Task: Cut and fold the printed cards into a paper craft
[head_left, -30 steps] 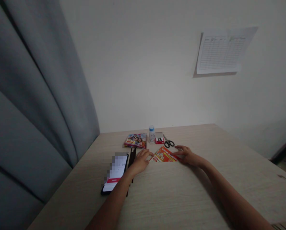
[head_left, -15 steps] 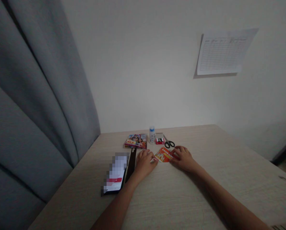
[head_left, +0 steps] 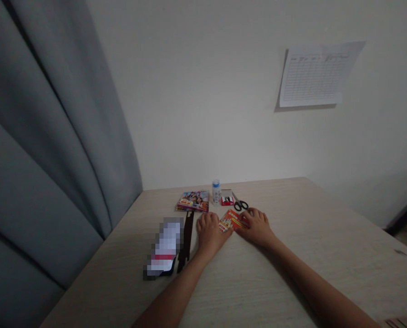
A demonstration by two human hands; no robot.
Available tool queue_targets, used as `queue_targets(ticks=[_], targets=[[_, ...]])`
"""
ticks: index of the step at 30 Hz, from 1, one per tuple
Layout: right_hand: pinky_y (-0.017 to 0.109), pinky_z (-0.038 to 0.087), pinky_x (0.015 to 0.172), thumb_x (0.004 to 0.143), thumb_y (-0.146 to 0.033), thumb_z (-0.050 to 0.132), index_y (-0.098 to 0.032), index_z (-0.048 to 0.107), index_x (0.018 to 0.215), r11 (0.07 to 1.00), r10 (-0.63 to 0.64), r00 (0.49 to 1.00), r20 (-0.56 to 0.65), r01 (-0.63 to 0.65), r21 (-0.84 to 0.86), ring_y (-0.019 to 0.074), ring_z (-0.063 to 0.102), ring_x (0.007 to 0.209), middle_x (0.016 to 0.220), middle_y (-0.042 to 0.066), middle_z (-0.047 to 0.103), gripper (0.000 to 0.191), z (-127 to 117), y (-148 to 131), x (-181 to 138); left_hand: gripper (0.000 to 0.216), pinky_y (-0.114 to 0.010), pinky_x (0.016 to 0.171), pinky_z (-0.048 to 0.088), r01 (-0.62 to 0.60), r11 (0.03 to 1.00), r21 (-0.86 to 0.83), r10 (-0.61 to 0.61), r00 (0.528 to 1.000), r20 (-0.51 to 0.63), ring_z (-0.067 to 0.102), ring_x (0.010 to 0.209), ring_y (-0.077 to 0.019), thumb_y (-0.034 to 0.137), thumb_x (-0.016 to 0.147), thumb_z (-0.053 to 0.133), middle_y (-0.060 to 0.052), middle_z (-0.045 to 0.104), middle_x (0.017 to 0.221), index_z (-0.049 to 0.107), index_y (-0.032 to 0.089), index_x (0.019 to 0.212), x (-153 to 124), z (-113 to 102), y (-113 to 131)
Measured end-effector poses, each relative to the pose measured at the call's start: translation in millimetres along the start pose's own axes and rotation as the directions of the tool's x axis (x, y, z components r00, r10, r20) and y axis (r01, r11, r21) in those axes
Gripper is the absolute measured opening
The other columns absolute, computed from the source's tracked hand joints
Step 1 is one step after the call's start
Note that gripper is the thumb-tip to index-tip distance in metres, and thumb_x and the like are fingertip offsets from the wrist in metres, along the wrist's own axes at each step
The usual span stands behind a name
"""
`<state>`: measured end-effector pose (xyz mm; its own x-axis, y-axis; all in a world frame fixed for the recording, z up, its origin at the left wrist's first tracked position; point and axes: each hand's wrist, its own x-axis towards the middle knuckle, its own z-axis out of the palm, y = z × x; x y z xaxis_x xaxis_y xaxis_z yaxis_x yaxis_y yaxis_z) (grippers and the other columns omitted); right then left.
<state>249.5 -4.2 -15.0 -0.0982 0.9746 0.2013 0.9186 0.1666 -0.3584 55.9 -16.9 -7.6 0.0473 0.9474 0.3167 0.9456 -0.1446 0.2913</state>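
A small orange printed paper [head_left: 229, 220] with white lettering and yellow figures lies on the table between my hands. My left hand [head_left: 211, 231] is at its left side, fingers bent and thumb stretched along the paper's near edge. My right hand [head_left: 256, 227] has its fingers over the right end of the paper, with the thumb at the near edge, close to the left thumb. Both hands hold the paper down near the tabletop; its right end is hidden under my right fingers. Just beyond it lie scissors [head_left: 241, 206] with black handles.
A stack of colourful leaflets [head_left: 193, 201], a clear bottle with a blue part [head_left: 216, 192] and a small red-and-white box [head_left: 227, 200] stand towards the wall. Left of my arm are a dark brown strip [head_left: 187, 239] and a phone [head_left: 165, 248] with its screen lit.
My left hand has shifted right, its thumb sliding along the paper's near edge towards the right thumb. My right hand has moved slightly left, covering more of the paper.
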Motion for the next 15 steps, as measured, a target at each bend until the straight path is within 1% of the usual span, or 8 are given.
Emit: queue_targets(ticks=[4,9,12,15], targets=[[0.05,0.027,0.109,0.076,-0.054,0.07,-0.033,0.064,0.118,0.999,0.037,0.999,0.036,-0.038,0.035,0.0326,0.043,0.127,0.138,0.01,0.045,0.047,1,4,4,0.052,-0.047,0.103,0.031,0.011,1.0,-0.001,-0.011,1.0,0.014,0.045,0.12,-0.0342,0.057,0.07,0.075,-0.012,0.056,0.12,0.055,0.021,0.101,3,-1,-2],[0.044,0.03,0.109,0.073,-0.043,0.074,-0.034,0.068,0.116,0.995,0.049,0.996,0.072,-0.055,0.089,0.0299,0.044,0.129,0.138,0.008,0.047,0.045,3,15,12,0.045,-0.041,0.102,0.033,0.018,0.999,-0.03,-0.017,0.999,0.037,0.048,0.117,-0.0299,0.052,0.071,0.075,-0.008,0.057,0.117,0.054,0.022,0.098,5,-1,-6],[0.045,0.031,0.109,0.073,-0.04,0.073,-0.033,0.07,0.115,0.993,0.007,0.996,0.085,-0.017,0.117,0.0294,0.044,0.13,0.138,0.008,0.05,0.042,3,23,16,0.04,-0.039,0.101,0.035,0.023,0.997,-0.071,-0.018,0.998,0.064,0.047,0.118,-0.0281,0.048,0.074,0.074,-0.007,0.056,0.118,0.054,0.023,0.098,6,-2,-11],[0.046,0.034,0.108,0.074,-0.037,0.072,-0.033,0.072,0.114,0.99,-0.042,0.994,0.097,0.028,0.139,0.0296,0.044,0.131,0.139,0.007,0.053,0.04,3,32,20,0.034,-0.038,0.1,0.036,0.003,0.99,-0.144,0.014,0.993,0.119,0.046,0.12,-0.0271,0.041,0.077,0.072,-0.005,0.056,0.12,0.055,0.024,0.1,7,-3,-20]])
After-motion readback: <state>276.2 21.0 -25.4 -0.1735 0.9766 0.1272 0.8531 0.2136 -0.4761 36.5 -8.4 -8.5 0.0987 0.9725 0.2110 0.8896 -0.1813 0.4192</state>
